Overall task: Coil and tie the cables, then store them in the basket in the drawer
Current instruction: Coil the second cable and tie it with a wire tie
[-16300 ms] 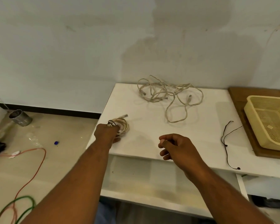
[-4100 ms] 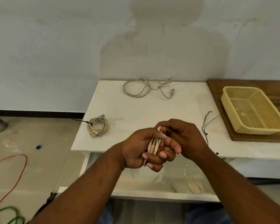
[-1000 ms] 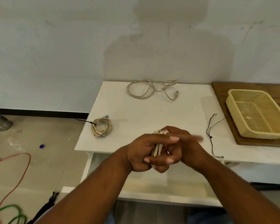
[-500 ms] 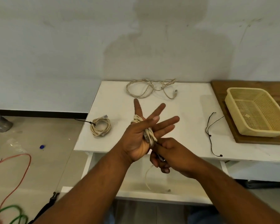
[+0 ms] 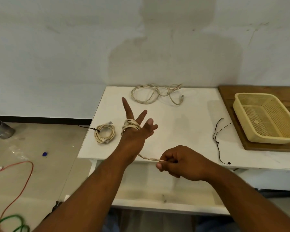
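My left hand (image 5: 136,133) is held up over the white table (image 5: 182,129) with its fingers spread straight, and a beige cable (image 5: 130,126) is wound in several loops around the fingers. The cable's free end runs down to my right hand (image 5: 177,162), which pinches it taut just in front of the table's edge. A coiled and tied beige cable (image 5: 105,133) lies at the table's left side. Another loose beige cable (image 5: 156,93) lies at the back. A thin black tie (image 5: 218,138) lies toward the right. The yellow basket (image 5: 264,118) stands on a wooden board. The open drawer (image 5: 157,193) is below my hands.
A wooden board (image 5: 241,97) carries the basket at the table's right. Orange and green cables (image 5: 22,181) lie on the floor at left, with a metal can (image 5: 0,129) farther back. The wall stands close behind the table.
My left hand has stretched forward over the table with the loops on its fingers. My right hand has moved right and down, pulling the cable's free end taut.
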